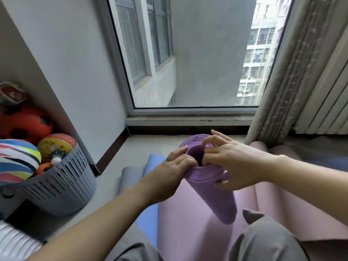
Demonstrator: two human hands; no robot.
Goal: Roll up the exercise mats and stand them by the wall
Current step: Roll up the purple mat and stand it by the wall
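Left hand [169, 172]: fingers curled over the left rim of the purple mat [212, 196], tips at the edge of its hollow core; it grips the coil's end.
Right hand [231, 162]: fingers bent, the index arched over the far rim, the others dipping toward the core, the thumb under the outer wrap; it pinches the right side of the coil.
Purple mat: rolled into a thick tube, matte foam, the end showing tight spiral layers round a dark round hole; held tilted, upper end far, lower end near and resting on the pink mat [188, 227].
Place: centre, in front of the window [188, 53], between both hands, apart from the wall [66, 63] at the left.
Pink mat: smooth foam, spread flat and wavy under the tube.
Blue mat [150, 213]: flat, left of the pink one.
Grey mat [130, 176]: further left, edge curved.
Basket [62, 185]: grey slotted plastic, round, far left, holding balls [26, 121].
Curtain [293, 81]: pleated fabric, right.
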